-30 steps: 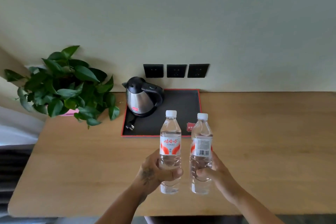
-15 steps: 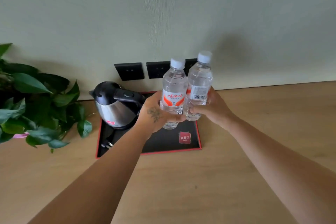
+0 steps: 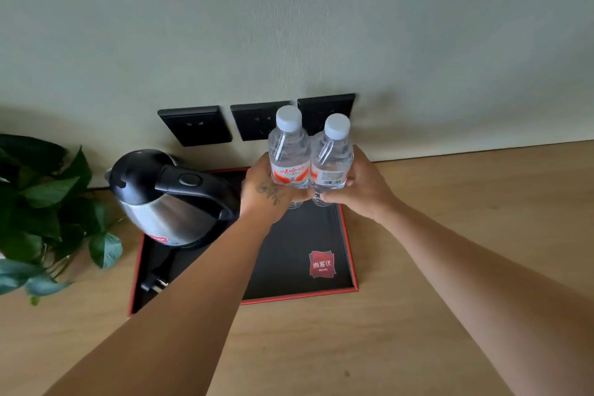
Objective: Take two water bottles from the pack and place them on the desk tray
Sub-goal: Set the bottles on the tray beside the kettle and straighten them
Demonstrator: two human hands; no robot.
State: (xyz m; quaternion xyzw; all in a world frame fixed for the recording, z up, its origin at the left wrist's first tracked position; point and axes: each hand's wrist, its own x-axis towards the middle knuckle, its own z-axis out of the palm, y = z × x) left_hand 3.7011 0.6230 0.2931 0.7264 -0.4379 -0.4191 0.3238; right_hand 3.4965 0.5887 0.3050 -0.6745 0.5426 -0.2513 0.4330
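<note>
Two clear water bottles with white caps and red-and-white labels stand upright side by side at the back right of the black desk tray (image 3: 348, 254), which has a red rim. My left hand (image 3: 265, 194) grips the left bottle (image 3: 289, 154) and my right hand (image 3: 360, 183) grips the right bottle (image 3: 332, 157). The bottles touch each other. Their bases are hidden behind my fingers, so I cannot tell whether they rest on the tray. The pack is out of view.
A steel kettle (image 3: 167, 199) with a black lid and handle fills the tray's left half, its plug (image 3: 154, 283) lying in front. A leafy plant (image 3: 45, 219) stands at the far left. Three black wall sockets (image 3: 196, 125) sit behind the wooden desk (image 3: 450, 267).
Both hands carried the bottles forward from above the desk's front to the back right of the tray and lowered them. The view moved closer to the wall.
</note>
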